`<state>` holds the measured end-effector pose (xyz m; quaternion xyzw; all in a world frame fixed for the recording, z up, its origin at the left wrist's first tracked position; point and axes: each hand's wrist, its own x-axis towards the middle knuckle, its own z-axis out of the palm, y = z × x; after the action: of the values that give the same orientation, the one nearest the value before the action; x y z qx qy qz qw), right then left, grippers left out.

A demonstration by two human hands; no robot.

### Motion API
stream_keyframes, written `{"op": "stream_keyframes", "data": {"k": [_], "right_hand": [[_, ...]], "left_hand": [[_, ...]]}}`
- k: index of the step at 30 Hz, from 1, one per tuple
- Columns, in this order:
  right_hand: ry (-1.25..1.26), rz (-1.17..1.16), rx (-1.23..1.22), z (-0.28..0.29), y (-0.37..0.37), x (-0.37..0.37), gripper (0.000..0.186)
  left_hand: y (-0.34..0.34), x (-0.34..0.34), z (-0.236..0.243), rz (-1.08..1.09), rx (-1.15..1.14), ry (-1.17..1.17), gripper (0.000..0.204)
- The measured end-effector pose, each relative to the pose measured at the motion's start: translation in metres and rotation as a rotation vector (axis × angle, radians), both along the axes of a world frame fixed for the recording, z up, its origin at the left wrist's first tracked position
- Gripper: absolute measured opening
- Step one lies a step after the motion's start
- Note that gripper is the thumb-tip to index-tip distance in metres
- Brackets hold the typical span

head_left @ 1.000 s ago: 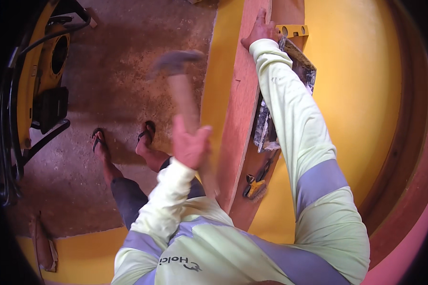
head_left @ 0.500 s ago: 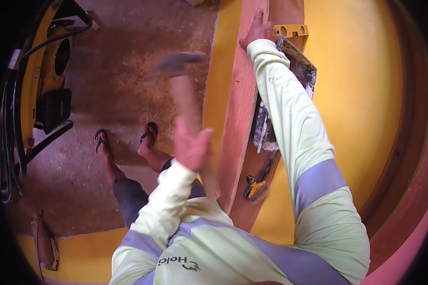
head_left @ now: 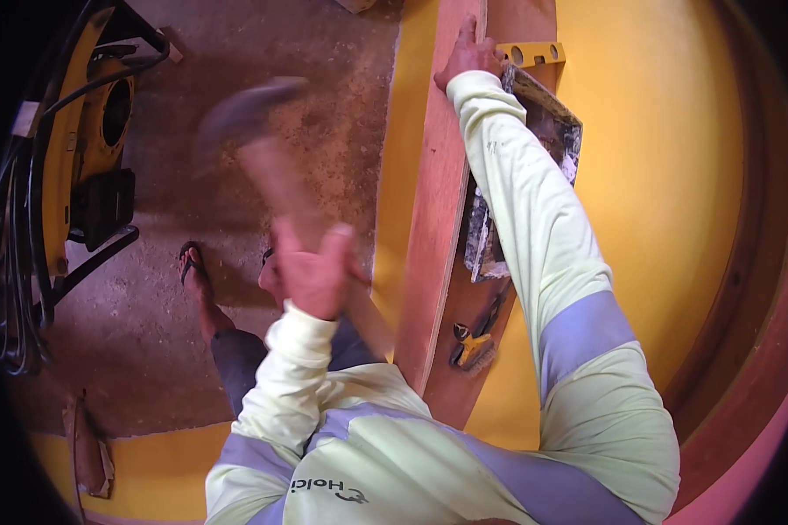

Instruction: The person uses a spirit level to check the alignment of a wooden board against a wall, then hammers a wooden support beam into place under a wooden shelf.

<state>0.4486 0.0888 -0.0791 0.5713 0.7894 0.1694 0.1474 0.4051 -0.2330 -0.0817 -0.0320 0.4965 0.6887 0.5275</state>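
Note:
My left hand is closed round the wooden handle of a hammer; hammer and fingers are motion-blurred, with the head over the brown floor. My right hand grips the long reddish wooden board near its upper end, index finger stretched along it. Beside that hand are a yellow piece with holes and a paint-spattered tray, partly hidden by my forearm. Lower down, a black-and-yellow brush-like tool lies in the channel next to the board.
A yellow-and-black machine with hoses or cables stands at the left. A yellow surface spans the right, bordered by a curved brown band. My sandalled feet rest on the rough floor. A brown scrap lies at the lower left.
My left hand and the hammer have swung leftward, the head tilting further left and slightly up. My right hand stays on the board, shifted only slightly in the picture.

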Motion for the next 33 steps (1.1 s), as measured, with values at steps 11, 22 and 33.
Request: {"op": "stream_keyframes", "data": {"k": [11, 22, 33], "right_hand": [[-0.038, -0.023, -0.028, 0.002, 0.000, -0.001, 0.097], [0.005, 0.006, -0.053, 0.007, -0.009, -0.011, 0.101], [0.101, 0.049, 0.170, -0.024, 0.007, 0.024, 0.060]], "left_hand": [[0.009, 0.022, -0.006, -0.499, 0.058, 0.092, 0.031], [0.007, 0.081, -0.044, -0.400, 0.034, 0.436, 0.025], [0.013, 0.010, -0.006, -0.826, 0.053, 0.105, 0.030]]}}
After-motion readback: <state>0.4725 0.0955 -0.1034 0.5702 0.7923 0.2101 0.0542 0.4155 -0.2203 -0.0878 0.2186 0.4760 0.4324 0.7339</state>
